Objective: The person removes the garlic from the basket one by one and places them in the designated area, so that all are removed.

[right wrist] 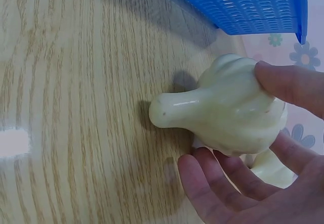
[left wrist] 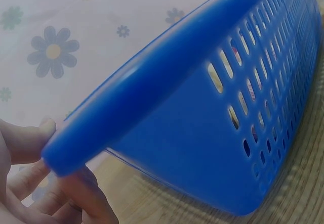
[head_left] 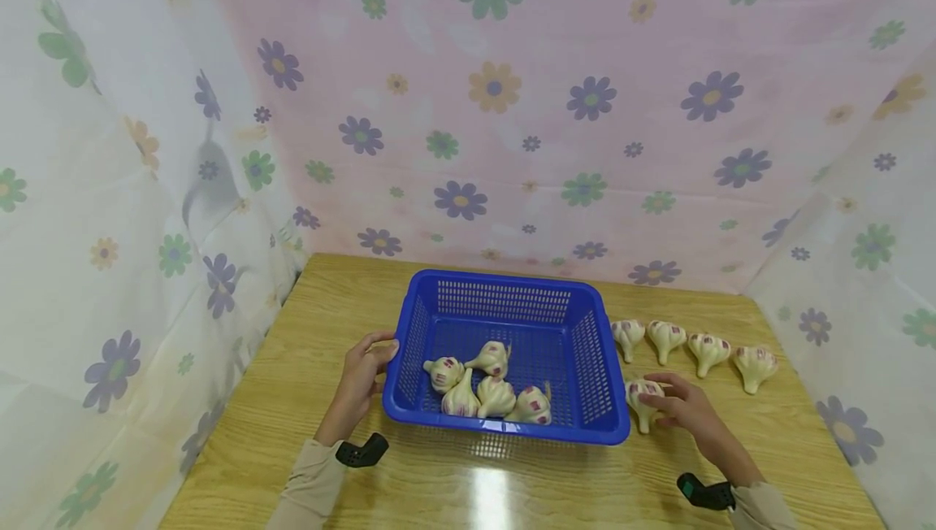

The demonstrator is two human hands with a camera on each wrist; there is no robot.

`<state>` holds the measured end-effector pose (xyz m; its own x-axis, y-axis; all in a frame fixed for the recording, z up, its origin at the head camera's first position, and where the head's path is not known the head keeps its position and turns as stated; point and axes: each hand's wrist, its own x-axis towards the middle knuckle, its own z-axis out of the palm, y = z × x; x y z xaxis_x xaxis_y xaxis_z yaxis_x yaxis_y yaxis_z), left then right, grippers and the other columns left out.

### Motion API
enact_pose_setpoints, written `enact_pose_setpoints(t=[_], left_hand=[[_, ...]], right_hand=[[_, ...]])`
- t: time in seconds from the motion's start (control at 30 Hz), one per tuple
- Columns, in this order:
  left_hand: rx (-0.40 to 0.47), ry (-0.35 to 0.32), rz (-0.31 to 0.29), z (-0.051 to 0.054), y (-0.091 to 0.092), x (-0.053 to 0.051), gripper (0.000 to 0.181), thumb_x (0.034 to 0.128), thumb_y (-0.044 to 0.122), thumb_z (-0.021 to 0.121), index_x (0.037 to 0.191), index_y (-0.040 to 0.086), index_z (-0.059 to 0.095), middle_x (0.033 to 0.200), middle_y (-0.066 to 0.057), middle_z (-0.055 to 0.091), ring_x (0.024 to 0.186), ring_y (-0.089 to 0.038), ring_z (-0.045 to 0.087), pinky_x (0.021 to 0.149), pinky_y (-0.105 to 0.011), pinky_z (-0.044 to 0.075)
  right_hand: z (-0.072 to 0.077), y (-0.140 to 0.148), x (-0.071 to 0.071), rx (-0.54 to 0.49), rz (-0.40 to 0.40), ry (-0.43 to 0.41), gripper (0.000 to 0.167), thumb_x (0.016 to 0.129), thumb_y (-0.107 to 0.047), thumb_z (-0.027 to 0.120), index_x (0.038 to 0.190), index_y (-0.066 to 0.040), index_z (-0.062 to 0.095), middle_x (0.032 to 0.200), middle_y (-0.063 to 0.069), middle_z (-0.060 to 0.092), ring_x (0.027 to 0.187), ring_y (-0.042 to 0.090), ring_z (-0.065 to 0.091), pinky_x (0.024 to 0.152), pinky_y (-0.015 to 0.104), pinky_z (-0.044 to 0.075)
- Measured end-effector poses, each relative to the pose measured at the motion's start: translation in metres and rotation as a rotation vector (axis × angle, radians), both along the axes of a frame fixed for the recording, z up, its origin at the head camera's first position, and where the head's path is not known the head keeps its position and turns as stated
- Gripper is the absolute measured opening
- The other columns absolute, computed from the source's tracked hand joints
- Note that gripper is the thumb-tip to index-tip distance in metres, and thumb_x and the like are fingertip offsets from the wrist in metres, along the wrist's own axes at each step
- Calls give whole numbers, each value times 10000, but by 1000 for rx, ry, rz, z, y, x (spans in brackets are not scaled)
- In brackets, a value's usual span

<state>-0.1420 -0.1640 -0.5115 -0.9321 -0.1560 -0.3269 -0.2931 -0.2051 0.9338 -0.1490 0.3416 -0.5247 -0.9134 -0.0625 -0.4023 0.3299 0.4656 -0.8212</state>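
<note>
A blue slotted basket point(head_left: 504, 435) with several garlic bulbs point(head_left: 496, 396) in its front half stands mid-table. My left hand point(head_left: 360, 384) grips its left rim, thumb on top and fingers beneath, as the left wrist view shows with the hand point(left wrist: 55, 183) at the rim point(left wrist: 136, 87). To the right of the basket, my right hand point(head_left: 687, 410) holds a garlic bulb point(head_left: 643, 401) between thumb and fingers. In the right wrist view the bulb point(right wrist: 238, 107) has its stem pointing left, over the wood, with the hand point(right wrist: 268, 178) around its rounded end.
A row of several garlic bulbs point(head_left: 708, 351) lies behind my right hand on the wooden table point(head_left: 439, 489). Flower-printed cloth point(head_left: 526, 107) hangs behind the table and at both sides.
</note>
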Motion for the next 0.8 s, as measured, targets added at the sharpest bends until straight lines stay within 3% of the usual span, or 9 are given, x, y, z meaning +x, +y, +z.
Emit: enact_pose_setpoints(t=[0.37, 0.8], left_hand=[[7, 6, 0, 1, 0, 1, 301, 919, 145, 591, 1209, 69, 560, 900, -74, 659, 705, -181, 647, 557, -329, 543], [5, 11, -11, 1, -1, 1, 311, 917, 152, 599, 1213, 62, 567, 944, -96, 661, 730, -191, 652, 567, -332, 544]], right_hand=[[1, -1, 4, -53, -10, 2, 660, 925, -293, 611, 1412, 48, 325, 1403, 355, 309, 1151, 384, 506, 816, 434, 520], [3, 0, 3, -30, 1, -12, 706, 925, -327, 608, 1430, 49, 290, 1422, 382, 240, 1282, 526, 289, 830, 459, 510]])
